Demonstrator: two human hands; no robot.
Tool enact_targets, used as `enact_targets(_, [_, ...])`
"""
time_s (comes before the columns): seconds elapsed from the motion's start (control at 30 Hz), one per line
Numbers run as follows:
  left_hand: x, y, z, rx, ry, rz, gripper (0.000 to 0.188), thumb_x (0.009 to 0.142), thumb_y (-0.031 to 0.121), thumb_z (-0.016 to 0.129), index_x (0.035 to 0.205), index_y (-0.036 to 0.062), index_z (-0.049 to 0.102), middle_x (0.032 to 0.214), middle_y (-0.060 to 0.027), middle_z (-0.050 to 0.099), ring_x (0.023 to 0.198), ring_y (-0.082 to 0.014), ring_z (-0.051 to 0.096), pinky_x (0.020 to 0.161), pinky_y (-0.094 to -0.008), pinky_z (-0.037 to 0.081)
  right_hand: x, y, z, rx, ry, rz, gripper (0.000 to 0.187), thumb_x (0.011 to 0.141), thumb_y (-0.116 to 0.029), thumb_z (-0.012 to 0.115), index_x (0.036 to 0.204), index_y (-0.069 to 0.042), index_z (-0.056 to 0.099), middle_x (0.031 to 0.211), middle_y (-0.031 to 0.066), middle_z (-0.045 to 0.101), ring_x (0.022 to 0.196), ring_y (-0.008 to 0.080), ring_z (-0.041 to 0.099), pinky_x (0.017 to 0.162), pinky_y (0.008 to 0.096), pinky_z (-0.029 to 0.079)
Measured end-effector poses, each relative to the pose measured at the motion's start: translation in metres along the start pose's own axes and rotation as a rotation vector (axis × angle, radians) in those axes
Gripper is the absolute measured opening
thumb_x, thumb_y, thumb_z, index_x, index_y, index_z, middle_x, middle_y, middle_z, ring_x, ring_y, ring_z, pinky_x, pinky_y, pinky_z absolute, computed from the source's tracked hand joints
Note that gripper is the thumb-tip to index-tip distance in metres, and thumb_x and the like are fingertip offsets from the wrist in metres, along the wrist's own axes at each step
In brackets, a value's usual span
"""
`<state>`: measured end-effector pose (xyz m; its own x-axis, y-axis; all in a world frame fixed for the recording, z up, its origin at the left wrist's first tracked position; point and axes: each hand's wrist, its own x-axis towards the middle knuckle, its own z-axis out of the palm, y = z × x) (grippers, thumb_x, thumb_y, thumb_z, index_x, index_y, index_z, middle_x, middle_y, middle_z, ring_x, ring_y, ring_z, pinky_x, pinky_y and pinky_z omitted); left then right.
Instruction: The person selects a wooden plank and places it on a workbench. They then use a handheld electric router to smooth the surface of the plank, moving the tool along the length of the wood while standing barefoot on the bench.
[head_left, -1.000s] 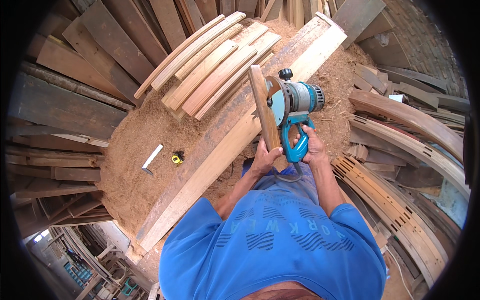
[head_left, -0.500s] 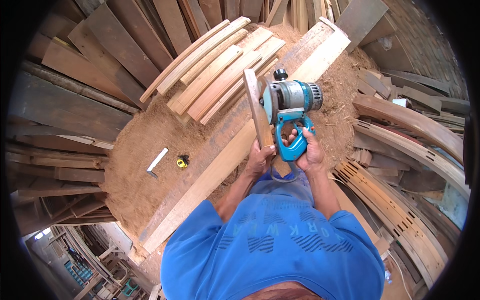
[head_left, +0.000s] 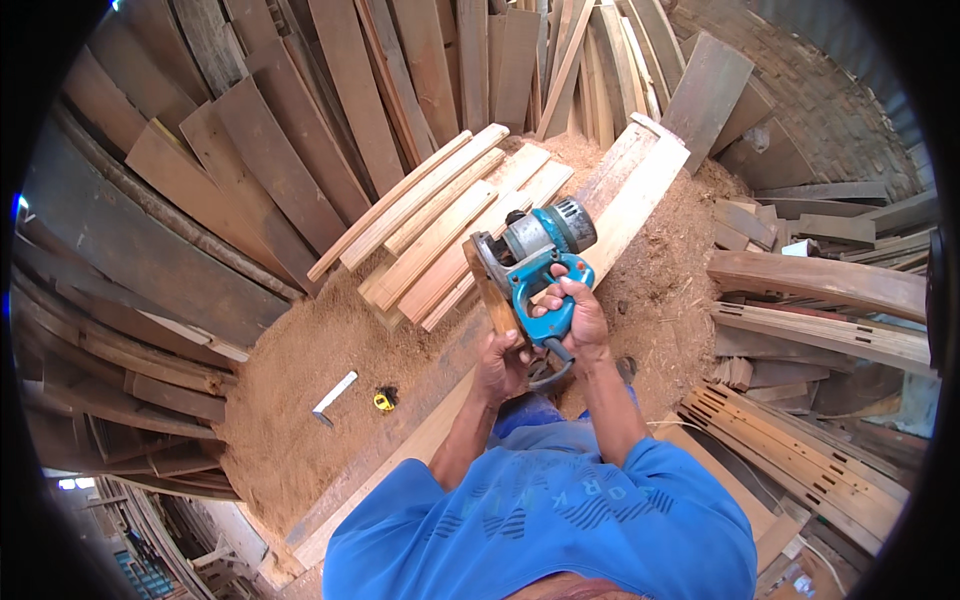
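A teal and silver handheld router is held tilted in front of me, its motor end up to the right. My right hand wraps round its teal looped handle, fingers through the loop. Against the router's base lies a narrow wooden strip, running down to my left hand. The left fingers are closed round the strip's lower end. A dark cord hangs from the handle, close beside my left hand.
A long plank runs diagonally beneath the router. Several light wooden pieces lie beyond, on sawdust. A yellow tape measure and a white-handled tool sit at the left. Slotted boards and stacked timber stand at the right.
The router and strip have tilted, the motor end swinging upward, and shifted left and lower in the picture. The view has moved too, so the surroundings appear lower. Both hands keep their grip.
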<state>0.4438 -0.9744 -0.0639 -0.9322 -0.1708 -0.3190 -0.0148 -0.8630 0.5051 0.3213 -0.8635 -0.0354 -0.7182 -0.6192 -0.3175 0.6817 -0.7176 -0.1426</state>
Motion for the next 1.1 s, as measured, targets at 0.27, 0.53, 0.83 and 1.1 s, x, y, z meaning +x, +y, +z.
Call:
enact_targets(0.27, [0.049,-0.049,0.054,0.339,-0.346,-0.472,0.047,0.1,0.034,0.056,0.133,0.0011,0.051,0.102,-0.0107,0.068,0.083,-0.0161,0.066,0.08,-0.0303,0.055,-0.046,-0.105,0.038,-0.297,0.048,-0.261,0.029,0.093,-0.014,0.064,0.12,-0.01,0.056,0.081,-0.0001,0.057,0.07,0.0103,0.058,0.067,0.032,0.054])
enact_targets(0.53, [0.038,-0.093,-0.014,1.424,-0.558,-0.225,0.061,0.096,0.035,0.056,0.143,0.0,0.04,0.105,-0.0255,0.069,0.098,-0.0442,0.066,0.09,-0.0487,0.052,-0.077,-0.228,-0.085,-1.061,0.503,-0.282,0.029,0.088,-0.014,0.066,0.114,-0.009,0.054,0.066,0.0017,0.054,0.049,0.0132,0.053,0.044,0.03,0.046])
enact_targets(0.83, [0.028,-0.072,-0.085,1.976,-0.464,-0.55,0.062,0.092,0.039,0.059,0.138,-0.0004,0.046,0.118,-0.0283,0.065,0.111,-0.0447,0.062,0.095,-0.0526,0.049,-0.122,-0.235,-0.266,-1.04,1.106,0.045,0.02,0.084,-0.016,0.063,0.075,0.002,0.061,0.059,0.013,0.059,0.045,0.0259,0.057,0.041,0.039,0.049])
enact_targets(1.1, [0.042,-0.086,-0.088,2.072,-0.146,-0.361,0.067,0.089,0.04,0.062,0.141,0.0001,0.047,0.146,-0.0303,0.043,0.134,-0.0475,0.042,0.113,-0.0519,0.035,-0.178,-0.209,-0.311,-0.861,1.025,0.186,0.019,0.087,-0.009,0.066,0.1,-0.004,0.054,0.068,0.0091,0.059,0.048,0.0221,0.057,0.04,0.0381,0.049])
